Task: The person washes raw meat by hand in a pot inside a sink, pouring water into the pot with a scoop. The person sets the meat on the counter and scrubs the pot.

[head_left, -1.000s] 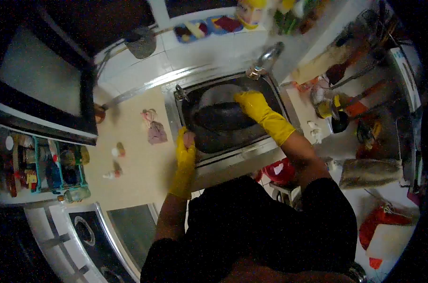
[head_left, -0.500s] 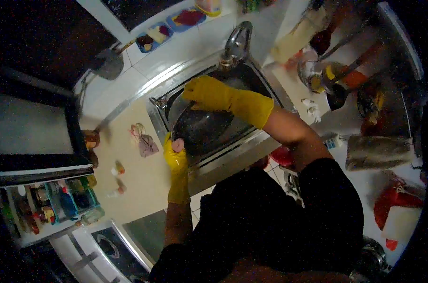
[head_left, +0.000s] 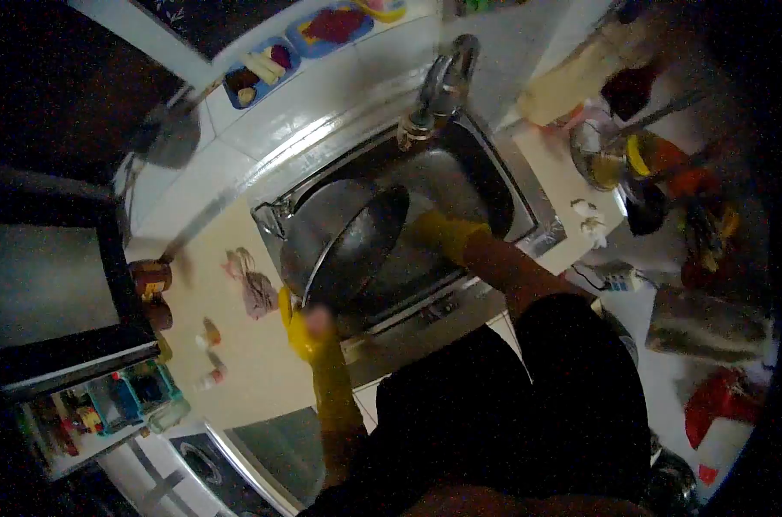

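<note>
A dark wok (head_left: 335, 237) is tilted up on its side in the metal sink (head_left: 486, 185), its rim slanting across the basin. My left hand (head_left: 303, 332), in a yellow rubber glove, is closed around the wok's handle (head_left: 318, 320), whose round pinkish end faces me. Down in the basin, right of the wok, is my right hand (head_left: 443, 233), also in a yellow glove. Its fingers are blurred and dim, so what they hold cannot be made out. A curved faucet (head_left: 438, 90) stands above the far side of the sink.
Crumpled netting (head_left: 253, 284) and small bottles (head_left: 208, 334) are on the counter left of the sink. Blue trays of food (head_left: 262, 71) sit on the ledge behind. Jars and utensils (head_left: 611, 155) crowd the right side. A stove burner (head_left: 200, 457) is at lower left.
My right hand has moved from the wok's far rim down into the basin on the right. The wok has tipped up on its side, with my left hand still on its handle.
</note>
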`<control>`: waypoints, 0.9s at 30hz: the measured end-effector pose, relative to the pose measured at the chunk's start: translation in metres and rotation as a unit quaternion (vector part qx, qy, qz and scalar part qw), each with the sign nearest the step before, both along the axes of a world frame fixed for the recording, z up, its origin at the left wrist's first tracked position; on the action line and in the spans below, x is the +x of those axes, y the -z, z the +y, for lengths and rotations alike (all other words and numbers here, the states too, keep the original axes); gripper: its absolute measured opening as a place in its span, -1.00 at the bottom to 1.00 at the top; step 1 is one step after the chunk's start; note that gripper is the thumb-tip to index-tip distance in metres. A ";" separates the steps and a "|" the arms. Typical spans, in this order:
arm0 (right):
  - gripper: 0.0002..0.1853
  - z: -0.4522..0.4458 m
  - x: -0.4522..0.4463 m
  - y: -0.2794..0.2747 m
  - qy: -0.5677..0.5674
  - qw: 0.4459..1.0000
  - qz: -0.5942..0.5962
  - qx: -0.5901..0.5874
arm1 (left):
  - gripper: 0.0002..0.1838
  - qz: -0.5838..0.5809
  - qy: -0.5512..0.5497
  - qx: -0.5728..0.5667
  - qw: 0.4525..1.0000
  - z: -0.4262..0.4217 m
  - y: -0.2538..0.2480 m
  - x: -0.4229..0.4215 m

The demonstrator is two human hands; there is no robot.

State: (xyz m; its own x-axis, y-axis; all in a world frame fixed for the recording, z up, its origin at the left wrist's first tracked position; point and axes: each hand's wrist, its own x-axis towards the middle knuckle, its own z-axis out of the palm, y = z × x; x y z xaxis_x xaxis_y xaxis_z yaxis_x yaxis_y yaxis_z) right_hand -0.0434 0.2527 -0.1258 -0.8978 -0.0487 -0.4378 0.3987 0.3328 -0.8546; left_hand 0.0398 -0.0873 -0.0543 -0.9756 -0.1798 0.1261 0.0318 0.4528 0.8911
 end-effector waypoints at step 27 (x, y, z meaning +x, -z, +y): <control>-0.66 0.013 -0.012 0.035 -0.137 0.983 -0.114 -0.035 | -0.52 -0.010 -0.030 -0.060 0.998 -0.020 -0.043 0.031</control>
